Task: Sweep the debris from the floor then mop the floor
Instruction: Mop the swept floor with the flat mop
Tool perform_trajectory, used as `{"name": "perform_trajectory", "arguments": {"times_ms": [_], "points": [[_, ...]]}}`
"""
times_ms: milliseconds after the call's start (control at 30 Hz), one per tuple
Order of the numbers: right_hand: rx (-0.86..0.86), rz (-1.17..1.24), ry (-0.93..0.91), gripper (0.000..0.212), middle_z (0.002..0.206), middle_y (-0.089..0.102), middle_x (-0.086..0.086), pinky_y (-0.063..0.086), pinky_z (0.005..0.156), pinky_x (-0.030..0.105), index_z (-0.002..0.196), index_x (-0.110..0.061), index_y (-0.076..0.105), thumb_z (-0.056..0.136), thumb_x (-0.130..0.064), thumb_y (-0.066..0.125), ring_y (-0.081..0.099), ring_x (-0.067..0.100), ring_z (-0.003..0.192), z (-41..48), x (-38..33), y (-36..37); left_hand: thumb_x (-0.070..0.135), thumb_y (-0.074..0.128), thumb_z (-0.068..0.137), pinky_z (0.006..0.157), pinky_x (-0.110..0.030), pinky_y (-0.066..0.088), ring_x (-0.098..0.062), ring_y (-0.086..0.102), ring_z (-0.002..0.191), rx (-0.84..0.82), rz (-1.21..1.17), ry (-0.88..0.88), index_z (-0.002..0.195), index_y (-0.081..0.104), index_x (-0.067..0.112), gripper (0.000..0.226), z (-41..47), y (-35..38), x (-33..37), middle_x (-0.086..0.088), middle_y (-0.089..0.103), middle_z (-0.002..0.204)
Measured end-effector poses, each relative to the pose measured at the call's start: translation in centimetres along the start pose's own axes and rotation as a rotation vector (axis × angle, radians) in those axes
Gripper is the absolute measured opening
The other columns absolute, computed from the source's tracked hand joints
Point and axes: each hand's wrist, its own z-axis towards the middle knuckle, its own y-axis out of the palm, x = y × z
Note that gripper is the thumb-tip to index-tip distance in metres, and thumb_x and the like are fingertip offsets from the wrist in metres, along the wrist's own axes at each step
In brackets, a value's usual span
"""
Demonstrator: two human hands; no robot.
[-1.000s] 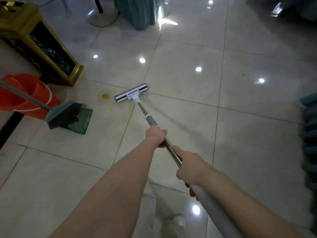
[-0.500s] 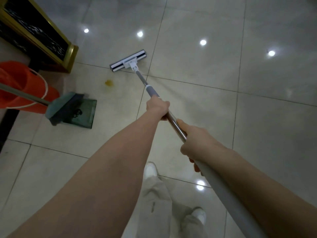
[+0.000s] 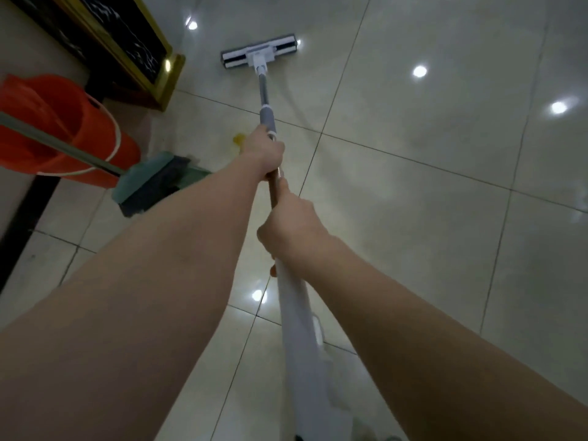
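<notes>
While left hand grips, mop stretches ahead.

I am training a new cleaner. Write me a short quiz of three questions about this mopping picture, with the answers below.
1. True or false: the mop head lies on the tiled floor, farther from the person than the yellow spot.
2. The left hand and the right hand both grip the mop handle. Which is nearer to the mop head? A. left hand B. right hand C. neither, they are level
3. Fill in: the bucket beside the broom is ___ in colour.

Key: 1 true; 2 A; 3 orange.
</notes>
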Motion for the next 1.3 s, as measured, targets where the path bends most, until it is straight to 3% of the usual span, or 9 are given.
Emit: {"name": "perform_trajectory", "arguments": {"times_ms": [100,200,333,633,867,967,1067,1200,1300], "points": [[-0.03,0.01,-0.014,0.096,0.078,0.049,0.005,0.041,0.047,0.028,0.154,-0.033,-0.006,0.086,0.003,0.052,0.051,0.016,0.062,-1.1,0.3,3.1,0.025,0.054,0.082,0.078,-0.049,0.057,-0.041,0.065,0.088,0.023,0.025,0.019,0.112,0.05,0.024,0.03,-0.8,-0.9,-3.3,-0.017,0.06,0.105],[-0.046,-0.002,-0.022,0.097,0.075,0.047,0.005,0.037,0.046,0.027,0.153,-0.033,-0.007,0.085,0.003,0.052,0.049,0.015,0.06,-2.6,1.2,4.4,0.031,0.052,0.072,0.074,-0.05,0.057,-0.042,0.065,0.084,0.029,0.008,0.011,0.1,0.049,0.029,0.028,-2.5,-0.9,-5.0,-0.017,0.06,0.1],[-0.046,-0.079,-0.03,0.093,0.075,0.043,0.005,0.034,0.045,0.026,0.154,-0.03,-0.001,0.085,0.001,0.053,0.044,0.014,0.059,-5.6,2.7,4.1,0.031,0.053,0.078,0.076,-0.05,0.057,-0.043,0.064,0.087,0.016,0.01,0.0,0.115,0.049,0.027,0.037,-5.7,-0.3,-5.8,-0.018,0.057,0.109],[-0.101,-0.16,-0.026,0.074,0.108,0.056,0.015,0.056,0.068,0.038,0.151,-0.021,0.018,0.087,-0.003,0.05,0.065,0.031,0.088,-17.5,9.8,3.7,0.019,0.058,0.085,0.066,-0.053,0.059,-0.041,0.065,0.087,0.02,-0.134,-0.113,0.113,0.051,0.021,0.029,-20.1,3.0,-7.9,-0.017,0.057,0.112],[-0.07,-0.196,-0.002,0.067,0.088,0.052,0.009,0.056,0.063,0.036,0.145,-0.034,0.031,0.087,-0.002,0.042,0.058,0.026,0.068,-31.2,20.1,2.0,0.015,0.06,0.086,0.039,-0.029,0.049,-0.024,0.061,0.067,0.01,-0.258,-0.159,0.108,0.058,0.01,0.023,-36.6,9.9,-9.4,-0.018,0.062,0.102],[-0.097,-0.172,0.021,0.065,0.091,0.054,0.01,0.058,0.076,0.04,0.144,-0.039,0.03,0.087,-0.009,0.041,0.057,0.031,0.074,-37.0,23.7,1.8,0.015,0.06,0.085,0.042,-0.03,0.051,-0.027,0.062,0.07,0.01,-0.275,-0.177,0.104,0.055,0.014,0.019,-42.7,12.1,-10.3,-0.014,0.061,0.096],[-0.115,-0.194,0.053,0.071,0.079,0.049,0.004,0.056,0.067,0.036,0.142,-0.043,0.029,0.082,-0.008,0.04,0.058,0.029,0.07,-41.0,25.5,1.2,0.017,0.059,0.085,0.055,-0.04,0.058,-0.031,0.064,0.08,-0.026,-0.276,-0.189,0.099,0.048,0.02,0.019,-46.7,13.5,-10.6,-0.012,0.057,0.094],[-0.119,-0.174,0.058,0.078,0.082,0.052,0.004,0.058,0.068,0.038,0.145,-0.047,0.025,0.081,-0.006,0.041,0.06,0.029,0.071,-40.3,24.5,0.1,0.018,0.061,0.083,0.068,-0.048,0.059,-0.033,0.064,0.086,0.016,-0.271,-0.185,0.1,0.05,0.021,0.02,-46.2,13.0,-9.3,-0.012,0.059,0.099],[-0.11,-0.218,0.06,0.082,0.092,0.055,0.006,0.056,0.068,0.033,0.149,-0.045,0.02,0.082,-0.005,0.043,0.061,0.027,0.07,-37.8,22.6,-0.8,0.018,0.061,0.083,0.066,-0.049,0.059,-0.035,0.063,0.088,0.047,-0.248,-0.173,0.109,0.055,0.017,0.027,-43.6,12.1,-7.9,-0.013,0.058,0.102]]}}
